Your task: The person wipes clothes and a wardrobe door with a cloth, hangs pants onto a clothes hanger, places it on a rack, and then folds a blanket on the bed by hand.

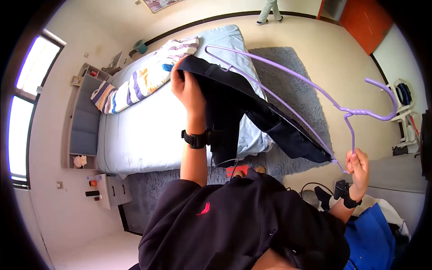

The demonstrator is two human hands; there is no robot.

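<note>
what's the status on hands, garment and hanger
Left hand gripping black garment. Right hand holding purple hanger by one end. Garment alongside hanger's bar, can't tell if hooked over. Nothing visibly blocking.

Takes bright daylight from the window (20, 139) at left, blown out to white with a violet fringe. Washes pale across the bed sheet (139, 135); loses detail in the dark garment (222, 112). Bends walls (65, 216) toward black, rounded corners.

The left hand's (188, 92) grip on the black garment (222, 96) is partly hidden, and another person (269, 9) (above the legs (265, 13)) cropped.
</note>
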